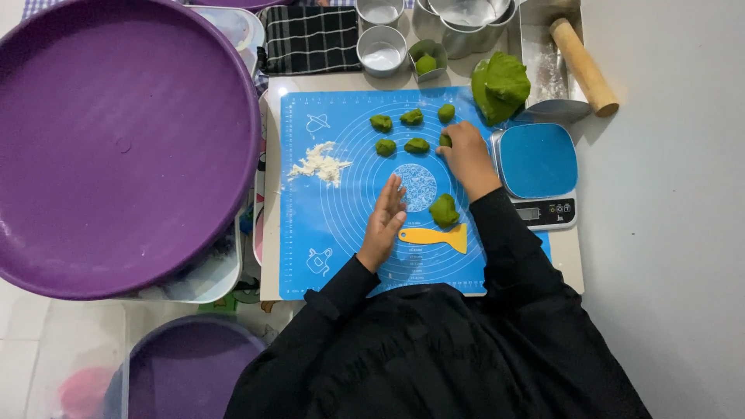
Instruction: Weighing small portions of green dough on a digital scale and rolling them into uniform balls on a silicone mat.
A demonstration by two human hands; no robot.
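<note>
A blue silicone baking mat (326, 233) lies in front of me. My right hand (468, 151) rests on the mat, closed on a small green dough ball (445, 140). Several other small green dough balls (400, 132) sit in two rows to its left. My left hand (384, 217) lies flat and open on the mat, holding nothing. A bigger dough piece (444, 210) sits between my arms, just above a yellow plastic scraper (434, 236). A large lump of green dough (500, 85) sits at the mat's far right corner.
A blue-topped kitchen scale (538, 167) stands right of the mat. A flour pile (320, 164) lies on the mat's left. A big purple tray (116, 140) fills the left. Metal cups (382, 50), a checked cloth (310, 37) and a wooden rolling pin (583, 66) line the back.
</note>
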